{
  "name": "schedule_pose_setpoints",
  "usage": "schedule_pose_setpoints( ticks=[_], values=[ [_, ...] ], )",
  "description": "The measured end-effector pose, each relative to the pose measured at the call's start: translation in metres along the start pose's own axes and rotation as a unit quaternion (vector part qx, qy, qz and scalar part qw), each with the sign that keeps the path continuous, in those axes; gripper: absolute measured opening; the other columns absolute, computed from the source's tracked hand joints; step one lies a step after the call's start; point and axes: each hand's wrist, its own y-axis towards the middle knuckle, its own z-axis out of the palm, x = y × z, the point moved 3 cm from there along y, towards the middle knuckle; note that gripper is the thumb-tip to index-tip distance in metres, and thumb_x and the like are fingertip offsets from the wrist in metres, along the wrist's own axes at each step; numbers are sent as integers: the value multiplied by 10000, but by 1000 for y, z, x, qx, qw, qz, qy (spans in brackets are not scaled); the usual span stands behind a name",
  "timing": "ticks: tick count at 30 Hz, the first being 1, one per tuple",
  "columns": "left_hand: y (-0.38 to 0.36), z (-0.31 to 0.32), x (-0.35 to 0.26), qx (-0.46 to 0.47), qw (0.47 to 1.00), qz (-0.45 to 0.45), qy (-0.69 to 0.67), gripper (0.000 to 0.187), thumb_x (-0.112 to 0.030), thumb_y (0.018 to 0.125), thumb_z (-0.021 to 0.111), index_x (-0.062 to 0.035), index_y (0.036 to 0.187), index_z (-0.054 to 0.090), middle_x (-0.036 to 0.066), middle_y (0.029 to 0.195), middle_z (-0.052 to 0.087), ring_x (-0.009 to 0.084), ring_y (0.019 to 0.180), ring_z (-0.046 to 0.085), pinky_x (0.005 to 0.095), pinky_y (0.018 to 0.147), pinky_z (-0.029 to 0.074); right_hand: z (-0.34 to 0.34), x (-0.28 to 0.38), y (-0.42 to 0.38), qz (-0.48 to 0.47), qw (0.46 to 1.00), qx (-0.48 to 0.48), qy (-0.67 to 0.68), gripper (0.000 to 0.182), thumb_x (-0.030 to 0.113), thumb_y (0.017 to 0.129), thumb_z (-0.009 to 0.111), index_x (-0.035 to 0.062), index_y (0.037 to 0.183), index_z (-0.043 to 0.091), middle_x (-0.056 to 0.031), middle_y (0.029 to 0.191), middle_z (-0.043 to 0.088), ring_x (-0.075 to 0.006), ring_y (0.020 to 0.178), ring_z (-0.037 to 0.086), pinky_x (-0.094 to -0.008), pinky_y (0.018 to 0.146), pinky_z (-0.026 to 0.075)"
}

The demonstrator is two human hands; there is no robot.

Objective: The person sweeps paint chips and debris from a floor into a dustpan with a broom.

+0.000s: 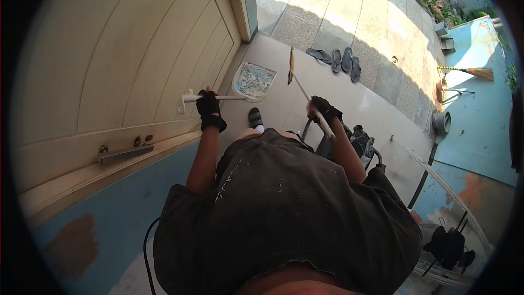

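Observation:
My left hand (209, 106), in a black fingerless glove, is closed round the white handle of a long-handled dustpan (235, 84). The pan rests on the pale tiles and holds many flakes of white and light-blue paint (254, 79). My right hand (325, 109), gloved the same way, grips the light stick of a broom (301, 85). The broom's narrow brown head (291, 66) is at floor level, to the right of the dustpan and apart from it. My sandalled foot (255, 117) stands just below the pan.
A cream door (109, 49) with a metal handle (126, 153) is at left. Dark flip-flops (337, 60) lie by the sunlit paving. Black plastic bags (361, 143) sit beside my right arm. Toward the right wall are a grey bucket (441, 122), another broom (476, 73) and a metal frame (436, 177).

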Motion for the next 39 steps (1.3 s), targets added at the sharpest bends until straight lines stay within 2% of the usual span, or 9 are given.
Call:
schedule_pose_setpoints(
  ticks=[6, 9, 12, 17, 20, 27, 31, 34, 39],
  values=[
    [46, 73, -35, 52, 998, -2, 24, 339, -321, 892, 530, -73, 661, 531, 14, 570, 514, 114, 508, 453, 269, 519, 360, -10, 52, 19, -12, 998, -14, 63, 155, 196, 913, 418, 67, 826, 422, -27, 651, 442, -103, 471, 406, -240, 396, 368],
    [67, 113, -50, 95, 995, -12, -21, 324, -298, 886, 540, -75, 652, 524, 8, 610, 535, 109, 558, 473, 276, 552, 372, -24, 73, 22, -17, 994, -15, 108, 167, 200, 916, 417, 72, 810, 426, -26, 643, 442, -101, 470, 408, -241, 398, 373],
    [95, 176, -56, 152, 987, 42, 12, 282, -293, 884, 552, -89, 692, 521, 50, 707, 608, 122, 619, 536, 264, 559, 422, -51, 112, 40, -23, 990, -1, 139, 161, 197, 921, 412, 70, 823, 425, -28, 649, 444, -102, 470, 413, -246, 401, 381],
    [112, 267, -79, 131, 991, 27, 17, 329, -284, 886, 543, -66, 640, 527, 38, 684, 587, 118, 633, 500, 260, 624, 396, -82, 177, 46, -51, 992, -89, 78, 114, 158, 882, 406, 74, 809, 431, -19, 639, 439, -98, 454, 412, -255, 391, 386],
    [124, 324, -95, 137, 990, 25, 25, 333, -283, 888, 538, -59, 642, 534, 51, 699, 606, 121, 645, 518, 267, 623, 409, -106, 218, 63, -20, 993, -78, 81, 172, 219, 927, 406, 82, 825, 420, -7, 625, 428, -91, 469, 422, -240, 401, 393],
    [172, 453, -119, 145, 988, 60, -1, 323, -278, 877, 549, -47, 651, 548, 75, 698, 613, 161, 678, 574, 302, 668, 443, -152, 325, 88, -29, 991, -98, 84, 147, 199, 924, 389, 84, 839, 422, -16, 647, 449, -97, 478, 422, -253, 412, 391],
    [195, 523, -152, 149, 987, 59, -13, 322, -262, 869, 551, -36, 641, 538, 82, 681, 612, 170, 695, 600, 287, 645, 449, -172, 384, 106, -45, 988, -114, 95, 161, 224, 923, 415, 81, 851, 424, -28, 663, 460, -109, 487, 423, -260, 422, 394],
    [223, 586, -175, 176, 984, 10, -3, 331, -255, 866, 553, -27, 627, 534, 87, 651, 607, 179, 720, 629, 265, 605, 451, -184, 431, 133, -60, 979, -101, 164, 198, 260, 932, 435, 80, 848, 422, -33, 675, 462, -115, 495, 428, -264, 430, 399],
    [274, 684, -199, 248, 968, 51, 3, 305, -243, 863, 548, -45, 633, 541, 87, 623, 608, 167, 672, 619, 259, 549, 443, -193, 500, 154, -94, 964, -102, 229, 228, 294, 934, 455, 87, 842, 428, -33, 675, 461, -127, 517, 442, -267, 454, 416]
  ],
)
